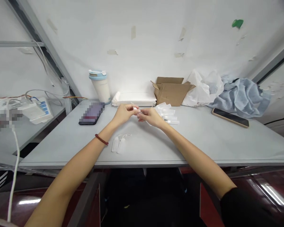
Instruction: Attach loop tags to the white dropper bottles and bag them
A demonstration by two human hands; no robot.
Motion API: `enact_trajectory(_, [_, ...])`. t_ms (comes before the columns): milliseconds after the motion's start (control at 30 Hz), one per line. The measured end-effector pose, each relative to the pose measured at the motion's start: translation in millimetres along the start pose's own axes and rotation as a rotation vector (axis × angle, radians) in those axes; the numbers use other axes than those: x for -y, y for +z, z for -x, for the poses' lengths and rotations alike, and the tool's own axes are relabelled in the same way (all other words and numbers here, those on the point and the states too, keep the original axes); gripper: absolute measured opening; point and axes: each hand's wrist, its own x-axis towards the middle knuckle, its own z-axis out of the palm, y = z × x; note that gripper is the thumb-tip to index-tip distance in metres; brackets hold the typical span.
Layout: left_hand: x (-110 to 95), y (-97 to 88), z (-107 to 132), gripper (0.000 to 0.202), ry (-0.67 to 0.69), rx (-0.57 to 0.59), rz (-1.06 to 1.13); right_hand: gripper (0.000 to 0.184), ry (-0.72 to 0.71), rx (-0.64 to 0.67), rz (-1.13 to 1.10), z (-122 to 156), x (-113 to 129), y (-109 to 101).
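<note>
My left hand [125, 114] and my right hand [152, 116] meet over the middle of the desk, fingertips pinched together. Between them is a small white plastic piece [135, 108], mostly covered by the fingers, so its exact kind cannot be made out. A thin pale strand sticks up by the left fingers. Just beyond my right hand lie several translucent white plastic sleeves [170, 122], fanned out. Closer to the desk's front edge, left of centre, two flat white tags [121, 146] with thin loops lie side by side.
Along the wall stand a blue-lidded cup [101, 90], a stack of white trays [134, 99], an open cardboard box [171, 94], a white plastic bag [201, 90] and a crumpled blue cloth [245, 96]. Phones lie at left [92, 114] and right [230, 117].
</note>
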Motion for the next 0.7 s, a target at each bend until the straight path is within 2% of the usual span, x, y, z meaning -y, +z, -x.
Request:
enact_trajectory(100, [0,4.3,2,0.043,0.042,0.017,-0.020,0.011,-0.005,0.023,-0.080,7,-10,6])
enact_trajectory(333, [-3,5.9,1,0.058,0.048,0.000,-0.067,0.021,-0.087,-0.158,0.081,11,-13,13])
enact_trajectory(500, [-1,-0.6,0,0.049,0.021,0.012,0.000,0.004,-0.196,-0.214,0.267,10,-18,15])
enact_trajectory(700, [-3,-0.8,0,0.037,0.054,-0.021,0.041,0.007,-0.180,-0.200,0.327,10,-21,16])
